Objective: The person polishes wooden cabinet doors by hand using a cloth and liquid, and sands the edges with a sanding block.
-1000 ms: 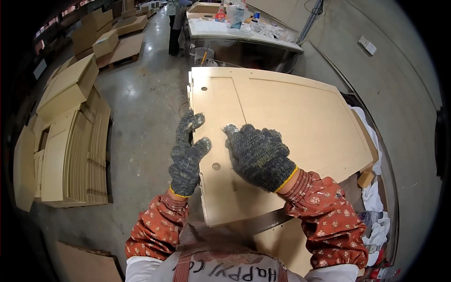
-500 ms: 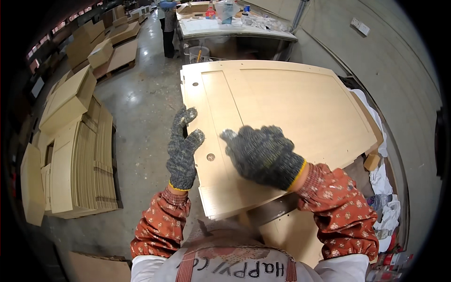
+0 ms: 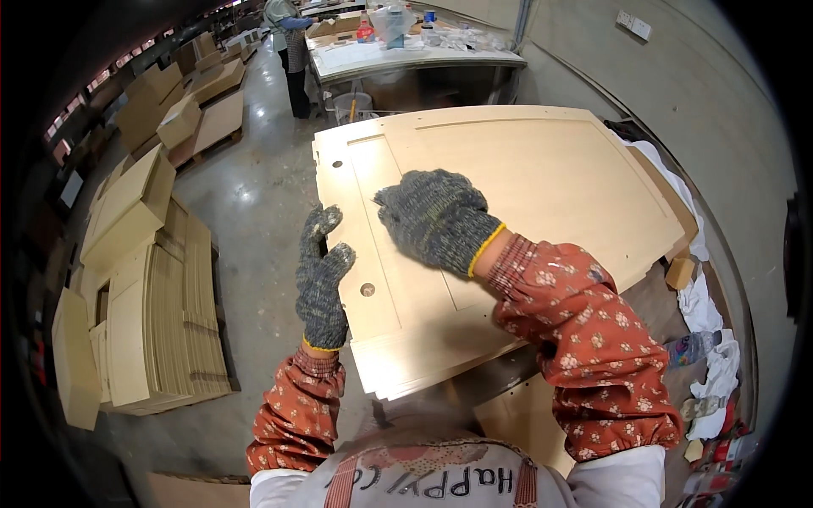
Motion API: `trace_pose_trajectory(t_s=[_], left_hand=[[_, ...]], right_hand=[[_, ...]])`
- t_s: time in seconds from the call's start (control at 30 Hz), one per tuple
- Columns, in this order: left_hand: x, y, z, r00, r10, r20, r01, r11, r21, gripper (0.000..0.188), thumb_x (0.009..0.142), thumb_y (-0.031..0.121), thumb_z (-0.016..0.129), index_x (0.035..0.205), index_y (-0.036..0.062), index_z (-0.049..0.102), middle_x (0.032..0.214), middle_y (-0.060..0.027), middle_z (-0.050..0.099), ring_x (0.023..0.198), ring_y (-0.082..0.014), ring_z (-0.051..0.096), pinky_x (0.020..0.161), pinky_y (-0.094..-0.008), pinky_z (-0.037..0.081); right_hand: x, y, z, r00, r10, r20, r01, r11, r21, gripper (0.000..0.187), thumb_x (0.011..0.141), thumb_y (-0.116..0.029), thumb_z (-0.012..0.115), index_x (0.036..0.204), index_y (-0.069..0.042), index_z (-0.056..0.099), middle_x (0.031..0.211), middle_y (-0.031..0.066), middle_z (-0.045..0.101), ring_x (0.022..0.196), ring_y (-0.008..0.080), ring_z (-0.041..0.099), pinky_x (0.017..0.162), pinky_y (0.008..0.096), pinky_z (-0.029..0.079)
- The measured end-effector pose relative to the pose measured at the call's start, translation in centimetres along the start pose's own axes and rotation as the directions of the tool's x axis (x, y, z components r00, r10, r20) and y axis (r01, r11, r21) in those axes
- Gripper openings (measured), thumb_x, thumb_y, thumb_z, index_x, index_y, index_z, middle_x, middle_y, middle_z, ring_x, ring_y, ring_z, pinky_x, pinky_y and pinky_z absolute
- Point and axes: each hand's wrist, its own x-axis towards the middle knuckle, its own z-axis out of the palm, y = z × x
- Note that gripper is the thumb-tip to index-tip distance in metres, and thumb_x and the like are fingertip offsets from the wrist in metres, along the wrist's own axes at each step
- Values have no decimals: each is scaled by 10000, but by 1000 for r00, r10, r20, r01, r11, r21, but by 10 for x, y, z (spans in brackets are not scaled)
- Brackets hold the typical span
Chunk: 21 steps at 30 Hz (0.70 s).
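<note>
A pale wooden panel (image 3: 542, 195) with grooved rectangles and round holes lies on top of a stack of similar panels. Along its left edge my left hand (image 3: 322, 284), in a dark grey knitted glove, grips the board, thumb over the top face and the lower fingers hidden by the edge. My right hand (image 3: 436, 220), gloved alike with a yellow cuff, is closed like a fist against the panel's face, beside the long groove near the left side. Whatever it may hold is hidden under the fingers.
A tall stack of boards (image 3: 178, 322) stands on the floor at left, with cardboard boxes (image 3: 179, 120) beyond. Behind the panel is a cluttered white worktable (image 3: 415, 57), a person (image 3: 290, 51) beside it. White cloths (image 3: 699, 305) and a plastic bottle (image 3: 694, 347) lie along the right wall.
My right hand has slid away from me and a little left over the panel, its thumb now tucked closer. My left hand stays at the edge. The whole view has shifted slightly.
</note>
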Motion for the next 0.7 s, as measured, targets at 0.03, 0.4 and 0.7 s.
trace_pose_trajectory(t_s=[0.03,0.4,0.7], left_hand=[[0,1,1,998,-59,-21,59,998,-14,469,852,130,611,1301,7,553,1427,-137,472,1402,-281,347,1180,-410,232],[1,3,4,983,-169,-66,167,985,-41,452,868,121,590,1303,5,551,1427,-130,476,1418,-279,324,1183,-409,219],[3,-3,-1,992,-124,18,125,992,-34,345,926,170,574,1234,19,616,1363,-106,551,1427,-294,290,1199,-421,184]], right_hand=[[2,1,1,999,-36,-1,36,999,-11,194,830,-188,577,840,-71,731,813,166,703,757,337,700,661,464,550],[-67,-7,-45,957,-240,166,225,969,104,230,944,-246,522,1033,-132,701,872,115,698,770,278,703,703,445,550],[-216,-15,-59,961,209,-182,-184,972,144,317,841,-187,710,1157,-185,688,781,54,617,582,236,566,536,365,457]])
